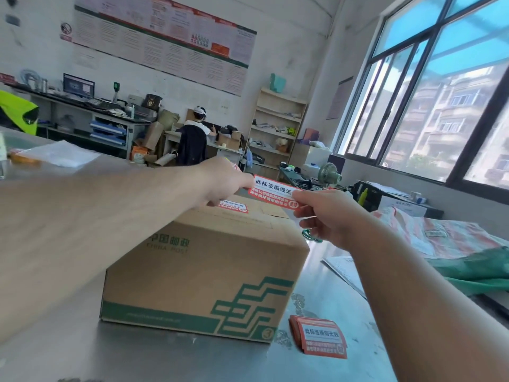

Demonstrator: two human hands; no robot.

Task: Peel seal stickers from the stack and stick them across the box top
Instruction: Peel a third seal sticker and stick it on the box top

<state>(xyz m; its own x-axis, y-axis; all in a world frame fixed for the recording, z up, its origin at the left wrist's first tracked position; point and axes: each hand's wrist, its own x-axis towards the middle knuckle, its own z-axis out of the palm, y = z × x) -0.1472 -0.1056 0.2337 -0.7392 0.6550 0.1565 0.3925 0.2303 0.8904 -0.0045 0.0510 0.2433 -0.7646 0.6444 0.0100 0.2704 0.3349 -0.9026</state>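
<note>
My left hand (pixel 220 183) and my right hand (pixel 327 216) hold one red seal sticker (pixel 271 190) stretched between them. The left grip is closed on the sticker's left end, fingers curled under the knuckles. The right grip pinches the right end, with the thumb pressed on the printed face and the other fingers folded beneath. The printed side faces up toward me. The strip hangs over the far right part of the box top; I cannot tell whether it touches the cardboard.

Both forearms reach forward. The left crosses from the left above the box's near corner, and the right comes up from the lower right, wrist roughly level.

The cardboard box (pixel 203 274) stands closed on the steel bench (pixel 165 359), green markings on its near side. Another sticker (pixel 234 206) lies flat on the box top, just under my left hand. The stack of stickers (pixel 319 337) lies on the bench just beside the box's near right corner, well apart from both hands.
</note>
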